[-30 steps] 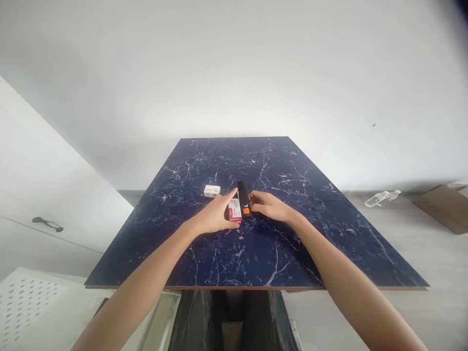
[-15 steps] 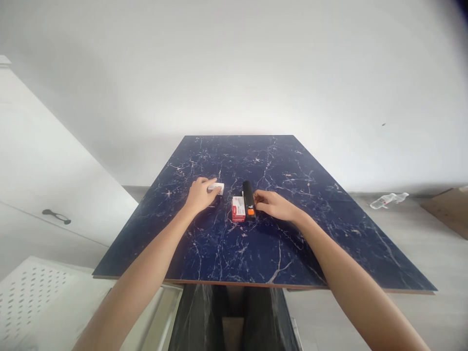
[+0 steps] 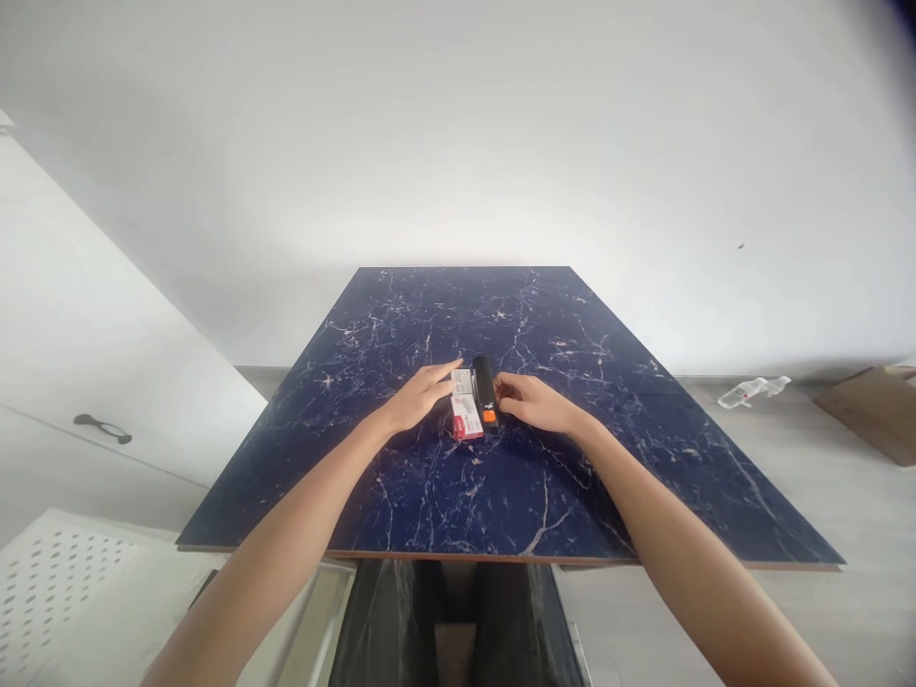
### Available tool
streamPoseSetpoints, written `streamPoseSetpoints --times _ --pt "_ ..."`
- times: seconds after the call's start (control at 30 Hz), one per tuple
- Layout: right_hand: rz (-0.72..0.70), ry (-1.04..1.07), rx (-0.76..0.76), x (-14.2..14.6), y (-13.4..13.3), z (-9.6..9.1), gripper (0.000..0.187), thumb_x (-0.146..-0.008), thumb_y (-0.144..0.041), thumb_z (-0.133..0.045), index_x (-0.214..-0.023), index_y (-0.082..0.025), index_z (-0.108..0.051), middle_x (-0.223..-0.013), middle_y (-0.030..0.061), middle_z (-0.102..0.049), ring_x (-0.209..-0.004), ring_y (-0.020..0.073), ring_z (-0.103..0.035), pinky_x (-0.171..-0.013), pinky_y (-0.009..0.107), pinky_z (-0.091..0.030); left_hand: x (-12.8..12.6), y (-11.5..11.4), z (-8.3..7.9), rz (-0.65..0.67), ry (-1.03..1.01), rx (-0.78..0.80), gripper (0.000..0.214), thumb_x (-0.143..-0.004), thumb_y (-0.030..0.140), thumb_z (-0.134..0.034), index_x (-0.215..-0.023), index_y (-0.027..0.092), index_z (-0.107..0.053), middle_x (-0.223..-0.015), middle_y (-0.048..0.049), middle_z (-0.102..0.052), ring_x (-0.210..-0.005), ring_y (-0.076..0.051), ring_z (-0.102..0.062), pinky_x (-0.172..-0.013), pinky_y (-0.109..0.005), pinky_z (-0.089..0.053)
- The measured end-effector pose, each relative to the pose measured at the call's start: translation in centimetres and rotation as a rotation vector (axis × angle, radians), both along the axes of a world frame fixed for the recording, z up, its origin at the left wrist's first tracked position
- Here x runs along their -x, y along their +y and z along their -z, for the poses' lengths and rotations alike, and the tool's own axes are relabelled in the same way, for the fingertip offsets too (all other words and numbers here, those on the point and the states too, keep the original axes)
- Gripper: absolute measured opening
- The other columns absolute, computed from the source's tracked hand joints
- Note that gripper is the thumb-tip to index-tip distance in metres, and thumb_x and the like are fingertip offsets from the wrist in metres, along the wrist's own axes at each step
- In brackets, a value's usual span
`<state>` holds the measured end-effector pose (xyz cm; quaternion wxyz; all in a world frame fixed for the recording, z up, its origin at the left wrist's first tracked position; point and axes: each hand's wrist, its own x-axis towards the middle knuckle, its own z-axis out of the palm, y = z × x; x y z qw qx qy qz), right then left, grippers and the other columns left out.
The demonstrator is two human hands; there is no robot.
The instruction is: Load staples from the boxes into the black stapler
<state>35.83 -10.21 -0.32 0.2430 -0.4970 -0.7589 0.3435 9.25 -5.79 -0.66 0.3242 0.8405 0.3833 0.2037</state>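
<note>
mid-frame on the table, the left hand pinches a small white box above the red box, as if lining them up. the right hand presses loosely curled fingers against the black stapler, steadying it just right of the boxes.

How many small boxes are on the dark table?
2. The white box is at the left hand's fingertips, behind the red-and-white box; both lie left of the black stapler.
</note>
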Motion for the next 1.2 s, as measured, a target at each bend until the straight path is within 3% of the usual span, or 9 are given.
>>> streamPoseSetpoints --times 0.1,0.2,0.43,0.53,0.67,0.83,1.0,1.1,1.2 --pt "0.004 0.006 -0.002 0.0 0.0 0.1 0.014 -0.083 -0.019 -0.053 -0.094 -0.019 -0.061 -0.09 0.0015 -0.072 -0.08 0.0178 -0.065 -0.073 0.028 -0.047 0.9 -0.2 -0.5 0.12 0.083 0.016 0.092 -0.086 0.065 -0.062 -0.161 0.038 -0.016 -0.169 -0.0055 -0.017 -0.155 -0.037 -0.013 -0.118 -0.061 -0.027" --pt "0.004 0.007 -0.005 0.0 -0.1 0.0 0.014 -0.083 -0.018 -0.052 -0.094 -0.019 -0.061 -0.09 0.0015 -0.072 -0.079 0.0177 -0.065 -0.073 0.028 -0.047 1.1 -0.6 -0.4 0.177 0.136 -0.015 0.124 -0.066 0.064 -0.082 -0.162 0.038 -0.008 -0.169 -0.0084 -0.011 -0.154 -0.042 -0.011 -0.116 -0.065 -0.028" --pt "0.033 -0.015 -0.029 0.1 0.1 0.2 0.014 -0.083 -0.019 -0.052 -0.093 -0.019 -0.063 -0.088 0.0013 -0.072 -0.077 0.0173 -0.064 -0.072 0.028 -0.046 0.2 -0.8 0.1 0.123 0.155 -0.049 0.125 -0.064 0.067 -0.08 -0.162 0.033 -0.011 -0.167 -0.0115 -0.019 -0.151 -0.044 -0.016 -0.117 -0.064 -0.024" --pt "0.176 0.0 -0.062 0.5 -0.6 0.2 0.022 -0.087 -0.018 -0.049 -0.104 -0.02 -0.064 -0.1 0.0039 -0.073 -0.087 0.019 -0.066 -0.08 0.031 -0.048 0.3 -0.7 0.1 0.126 0.18 -0.045 0.13 -0.06 0.069 -0.082 -0.163 0.031 -0.011 -0.167 -0.0127 -0.021 -0.151 -0.044 -0.015 -0.118 -0.062 -0.023" --pt "0.478 0.016 -0.287 2.3 -4.5 -0.6 0.022 -0.096 -0.027 -0.045 -0.11 -0.02 -0.06 -0.105 0.0074 -0.069 -0.088 0.0211 -0.065 -0.08 0.035 -0.05 0.3 -0.7 0.1 0.109 0.194 -0.038 0.131 -0.061 0.069 -0.081 -0.163 0.03 -0.008 -0.164 -0.0146 -0.027 -0.149 -0.045 -0.022 -0.116 -0.061 -0.026" --pt "0.381 -0.149 -0.524 6.7 -10.0 -0.4 0.028 -0.091 -0.039 -0.059 -0.112 -0.021 -0.061 -0.122 0.0133 -0.058 -0.101 0.0277 -0.061 -0.079 0.039 -0.054 0.3 -0.6 0.2 0.115 0.213 -0.066 0.126 -0.064 0.07 -0.079 -0.163 0.028 -0.012 -0.164 -0.0146 -0.026 -0.149 -0.044 -0.021 -0.117 -0.059 -0.025" --pt "0.586 -0.329 -0.444 9.4 -12.1 2.0 0.036 -0.087 -0.043 -0.066 -0.114 -0.02 -0.063 -0.123 0.0154 -0.055 -0.106 0.0338 -0.057 -0.085 0.047 -0.054 0.4 -0.5 0.5 0.117 0.206 -0.084 0.127 -0.063 0.071 -0.079 -0.163 0.029 -0.013 -0.163 -0.0137 -0.028 -0.148 -0.044 -0.022 -0.116 -0.059 -0.026" --pt "0.632 -0.386 -0.395 9.0 -13.2 2.7 0.038 -0.087 -0.047 -0.064 -0.114 -0.021 -0.066 -0.12 0.0161 -0.056 -0.106 0.0351 -0.057 -0.089 0.05 -0.051 0.6 -0.3 0.6 0.115 0.215 -0.081 0.129 -0.062 0.074 -0.078 -0.163 0.03 -0.009 -0.164 -0.0142 -0.026 -0.147 -0.045 -0.022 -0.114 -0.062 -0.028" --pt "0.675 -0.457 -0.33 8.0 -14.8 2.7 0.054 -0.084 -0.055 -0.065 -0.128 -0.023 -0.062 -0.123 0.0169 -0.056 -0.111 0.0392 -0.056 -0.092 0.055 -0.049 0.7 -0.2 0.9 0.125 0.213 -0.089 0.13 -0.062 0.076 -0.076 -0.163 0.031 -0.008 -0.164 -0.0139 -0.025 -0.147 -0.045 -0.022 -0.113 -0.063 -0.029"
